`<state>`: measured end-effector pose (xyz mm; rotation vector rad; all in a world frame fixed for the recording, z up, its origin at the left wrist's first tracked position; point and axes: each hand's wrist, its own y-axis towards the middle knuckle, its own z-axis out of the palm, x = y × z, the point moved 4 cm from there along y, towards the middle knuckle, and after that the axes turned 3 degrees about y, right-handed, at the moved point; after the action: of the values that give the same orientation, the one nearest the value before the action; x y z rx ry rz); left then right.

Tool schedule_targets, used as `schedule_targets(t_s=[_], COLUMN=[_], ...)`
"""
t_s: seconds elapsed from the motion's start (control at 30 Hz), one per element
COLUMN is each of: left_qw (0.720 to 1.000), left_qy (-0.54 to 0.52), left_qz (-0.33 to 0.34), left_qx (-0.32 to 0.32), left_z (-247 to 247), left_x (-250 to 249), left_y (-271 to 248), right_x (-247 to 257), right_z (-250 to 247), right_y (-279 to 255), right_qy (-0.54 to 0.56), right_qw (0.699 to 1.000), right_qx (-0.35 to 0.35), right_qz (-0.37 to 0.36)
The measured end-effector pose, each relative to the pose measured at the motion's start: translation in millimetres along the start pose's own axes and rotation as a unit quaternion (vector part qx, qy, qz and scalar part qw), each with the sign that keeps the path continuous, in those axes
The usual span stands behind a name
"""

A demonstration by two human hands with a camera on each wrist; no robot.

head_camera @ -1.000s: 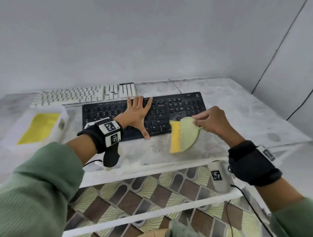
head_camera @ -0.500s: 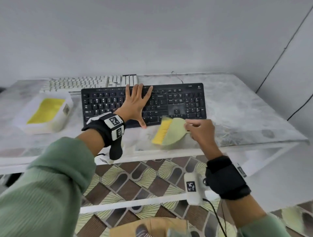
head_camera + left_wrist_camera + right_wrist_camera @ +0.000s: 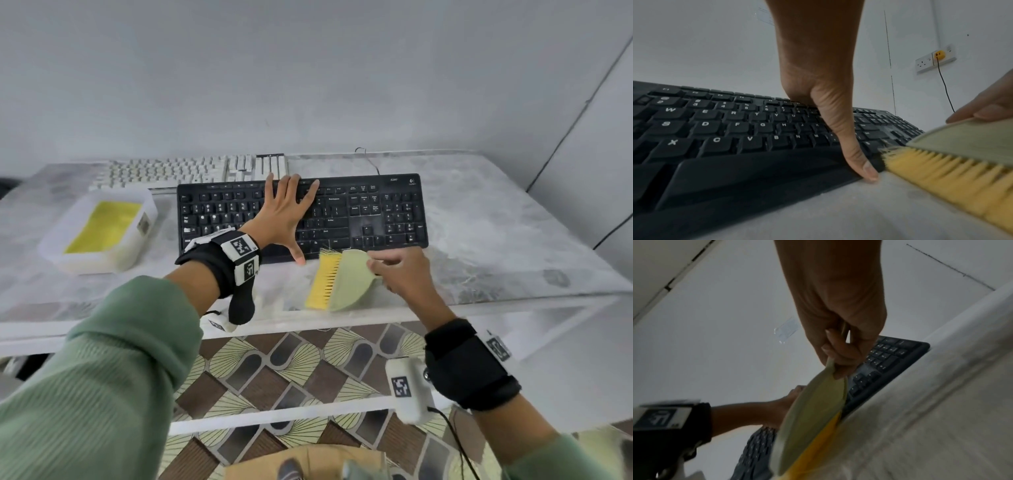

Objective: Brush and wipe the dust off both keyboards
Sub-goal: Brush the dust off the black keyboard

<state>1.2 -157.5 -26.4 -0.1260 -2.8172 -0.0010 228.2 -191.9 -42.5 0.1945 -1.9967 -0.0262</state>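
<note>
Two keyboards, one brush, one tub on the table (image 3: 496, 240).
Left hand (image 3: 284, 219) spread flat on the black keyboard (image 3: 376, 212); right hand (image 3: 404, 270) pinches the brush (image 3: 342, 281); white keyboard (image 3: 171, 171) behind; the tub (image 3: 137, 253) holds a yellow cloth (image 3: 102, 226).

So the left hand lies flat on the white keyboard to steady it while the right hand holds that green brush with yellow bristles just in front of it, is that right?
Not quite: the left hand lies flat on the black keyboard, not the white keyboard, which sits untouched behind it, as the head view shows. The rest holds: the right hand holds the green brush with yellow bristles just in front.
</note>
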Motion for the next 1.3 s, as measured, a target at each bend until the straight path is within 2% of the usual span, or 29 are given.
schedule_targets(t_s=[0.13, 0.2, 0.3, 0.37, 0.47, 0.57, 0.7, 0.8, 0.93, 1.0, 1.07, 1.13, 1.2, 1.3], left_qw=[1.0, 1.0, 1.0, 1.0, 1.0, 1.0, 0.998, 0.996, 0.995, 0.995, 0.995, 0.995, 0.994, 0.994], left_qy=[-0.004, -0.007, -0.013, -0.014, -0.014, -0.019, -0.024, -0.036, -0.033, -0.038, -0.044, -0.046, -0.05, -0.051], left_qz=[0.003, 0.007, 0.009, 0.012, 0.015, 0.021, 0.034, 0.047, 0.055, 0.059, 0.064, 0.066, 0.067, 0.07], left_qx=[0.001, 0.002, 0.004, 0.005, 0.001, 0.009, 0.045, 0.074, 0.078, 0.07, 0.067, 0.067, 0.069, 0.068], left_z=[1.0, 2.3, 2.9, 3.1, 3.0, 3.2, 5.1, 7.4, 12.0, 12.6, 13.6, 14.6, 15.7, 16.4], left_x=[1.3, 1.9, 2.4, 2.3, 3.6, 4.6, 6.9, 9.8, 12.0, 13.0, 14.1, 14.0, 14.7, 15.3], left_y=[0.3, 1.7, 2.0, 2.2, 2.6, 3.6, 9.1, 14.5, 18.8, 17.5, 16.6, 16.9, 18.0, 18.8], right_x=[20.1, 28.1, 38.2, 52.3, 73.7, 88.3, 98.5, 105.6, 109.3, 107.0, 108.3, 114.4, 122.2, 120.0], right_z=[-4.3, 0.0, -4.0, -12.7, -10.0, 0.1, 6.9, 20.3, 49.3, 50.3, 42.5, 36.7, 39.1, 45.8], right_y=[6.3, 8.2, 18.5, 25.5, 28.3, 30.6, 32.2, 34.9, 28.6, 28.0, 31.8, 37.6, 39.9, 43.6], right_qy=[-0.044, -0.113, -0.174, -0.166, -0.158, -0.245, -0.389, -0.404, -0.5, -0.537, -0.536, -0.507, -0.478, -0.486], right_qw=[0.994, 0.987, 0.978, 0.975, 0.957, 0.917, 0.841, 0.817, 0.724, 0.689, 0.697, 0.721, 0.744, 0.741], right_qx=[-0.053, -0.027, 0.056, 0.049, 0.042, 0.111, 0.21, 0.226, 0.248, 0.256, 0.27, 0.292, 0.282, 0.277], right_qz=[-0.086, -0.112, -0.103, -0.142, -0.238, -0.296, -0.313, -0.343, -0.406, -0.414, -0.393, -0.371, -0.374, -0.371])
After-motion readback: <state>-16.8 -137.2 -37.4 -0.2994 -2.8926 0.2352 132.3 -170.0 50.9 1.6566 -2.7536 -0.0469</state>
